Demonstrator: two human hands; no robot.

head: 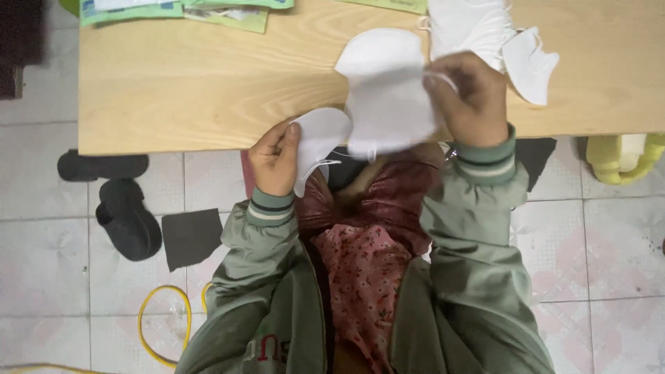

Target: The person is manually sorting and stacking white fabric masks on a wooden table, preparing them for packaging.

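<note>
My left hand [276, 161] grips a folded white face mask [317, 142] at the near edge of the wooden table [208, 83]. My right hand [471, 97] holds up another white mask [388, 90] by its ear loop; this mask is blurred and hangs between the hands over the table edge. More white masks lie on the table beyond my right hand: a pile [470, 26] and a single one [530, 64]. Both arms wear green jacket sleeves with striped cuffs.
Green paper packets [173, 10] lie at the table's far left. On the tiled floor are dark slippers [121, 208], a dark square mat [190, 237], a yellow cable [163, 318] and a yellow object [623, 158] at the right.
</note>
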